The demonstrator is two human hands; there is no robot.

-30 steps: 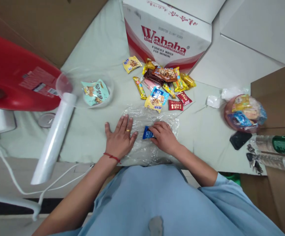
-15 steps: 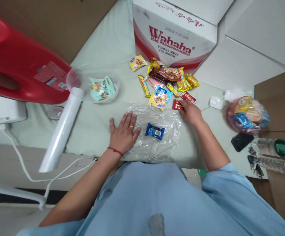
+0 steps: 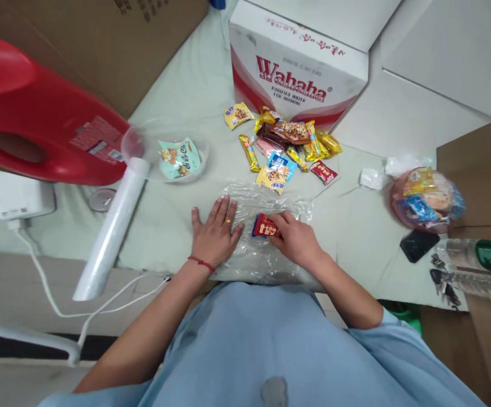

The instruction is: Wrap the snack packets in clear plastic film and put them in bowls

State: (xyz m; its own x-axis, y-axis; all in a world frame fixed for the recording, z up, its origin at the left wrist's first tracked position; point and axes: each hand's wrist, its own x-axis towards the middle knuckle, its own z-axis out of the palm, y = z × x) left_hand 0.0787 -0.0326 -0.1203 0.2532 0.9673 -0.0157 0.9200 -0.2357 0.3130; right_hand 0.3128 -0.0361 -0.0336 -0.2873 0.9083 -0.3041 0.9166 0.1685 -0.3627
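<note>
My left hand (image 3: 214,236) lies flat with fingers spread, pressing the left edge of a sheet of clear plastic wrap (image 3: 245,263) on the table. Pinched in my right hand (image 3: 298,240) is a red snack packet (image 3: 265,225), held over the middle of the wrap. Beneath it a blue snack packet (image 3: 254,224) is mostly hidden; only a thin blue edge shows. Beyond the wrap lies a pile of wrapped snacks (image 3: 290,131) in yellow, brown and blue. Another red packet (image 3: 324,172) rests at the pile's near right side.
A clear plastic bowl (image 3: 203,169) with a mint-green packet stands at left, beside a roll of plastic wrap (image 3: 113,226) and a big red jug (image 3: 54,130). A Wahaha carton (image 3: 298,68) backs the pile. At right are a wrapped snack bundle (image 3: 427,198), a black phone (image 3: 418,246), keys and bottles.
My right hand has brought one red packet from beside the pile toward me and left, over the blue packet on the wrap. My left hand stays on the wrap's edge.
</note>
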